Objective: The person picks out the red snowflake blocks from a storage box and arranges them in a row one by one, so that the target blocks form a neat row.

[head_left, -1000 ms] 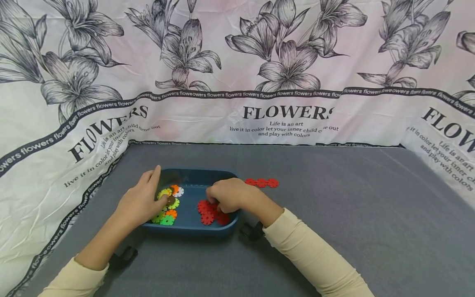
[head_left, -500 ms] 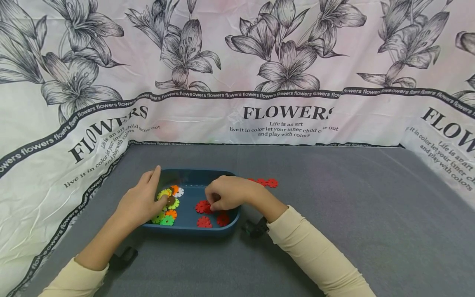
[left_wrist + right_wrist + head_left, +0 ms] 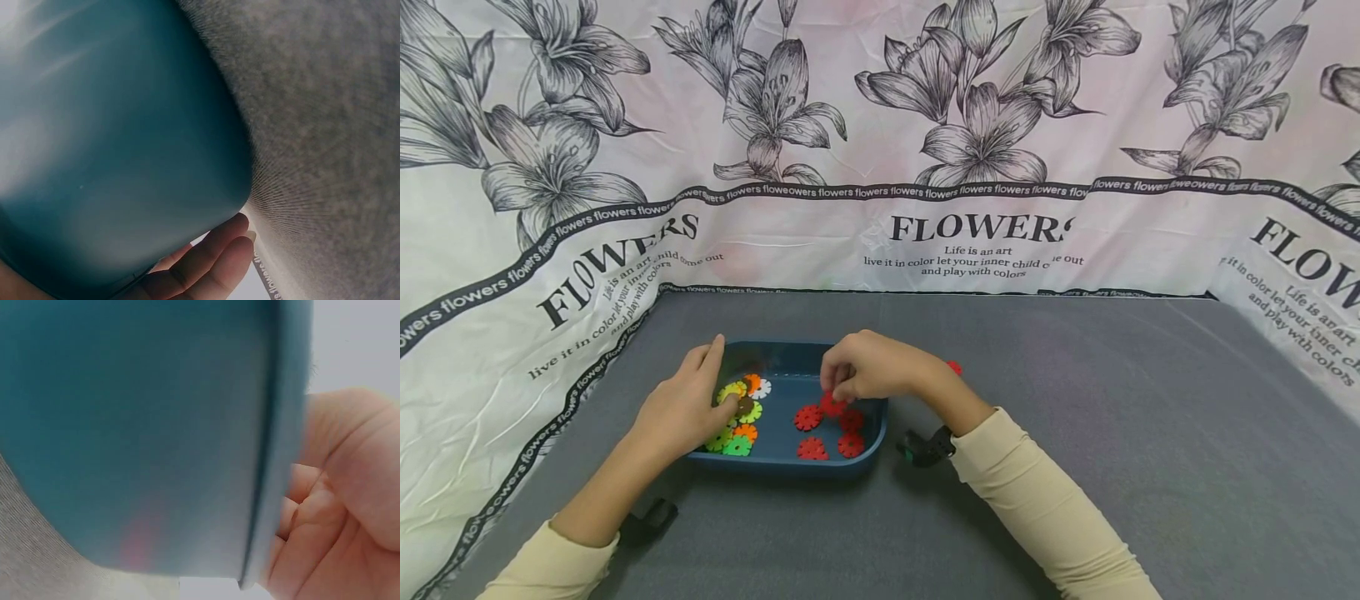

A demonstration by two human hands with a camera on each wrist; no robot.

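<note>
A blue rectangular tray (image 3: 782, 462) stands on the grey cloth. At its left end my left hand (image 3: 681, 408) grips the wall, thumb inside over the coloured discs; in the left wrist view, fingers (image 3: 212, 262) curl against the tray's outside. Over the tray's right half, my right hand (image 3: 876, 367) pinches a red notched flower-shaped disc (image 3: 832, 405). Below lie several loose red discs (image 3: 808, 417). In the right wrist view, the tray wall (image 3: 156, 425) hides the fingertips and the disc.
Yellow, orange, white, brown and green discs (image 3: 737, 445) are heaped in the tray's left end. Behind my right wrist a red disc (image 3: 954, 367) peeks out on the cloth. A flower-printed curtain (image 3: 985, 242) borders the table at the back.
My right hand has moved up and toward the back of the tray with a red disc, and the red discs beneath are spread apart. The left hand stays put.
</note>
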